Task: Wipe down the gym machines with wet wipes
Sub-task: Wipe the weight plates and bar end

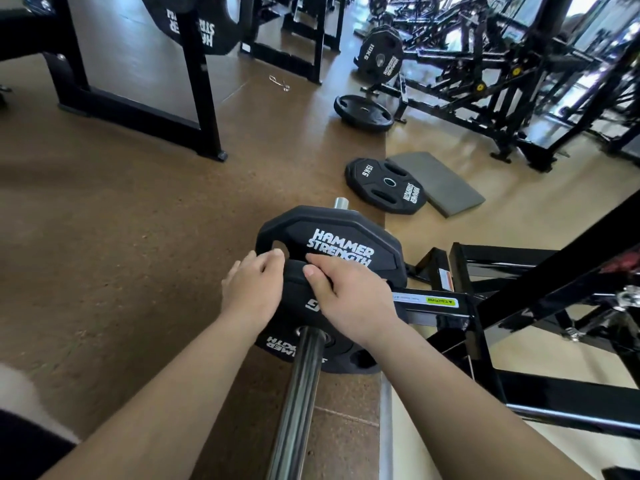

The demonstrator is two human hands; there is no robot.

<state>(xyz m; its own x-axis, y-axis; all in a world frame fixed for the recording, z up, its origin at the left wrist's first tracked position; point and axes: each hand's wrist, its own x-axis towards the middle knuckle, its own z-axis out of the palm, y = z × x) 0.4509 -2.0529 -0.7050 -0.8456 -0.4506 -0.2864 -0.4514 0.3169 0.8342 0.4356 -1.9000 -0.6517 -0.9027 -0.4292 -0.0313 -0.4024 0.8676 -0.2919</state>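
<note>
Left hand (250,289) and right hand (349,296) clutch small plate's (294,306) top edge; open floor (121,237) leftward.

We see a matte black rubber weight plate (332,244) on the bar with bold white block lettering, and a smaller black round plate (304,306) in front of it marked in white too. The steel bar sleeve (298,393) is dark grey with pale glints, and the glossy black machine frame (485,327) carries a yellow-green caution label (441,301). The speckled floor (121,237) is brown at left and tan at right, where a flat grey rectangular pad (440,183) lies beside a black plate (384,185) with white print.
</note>
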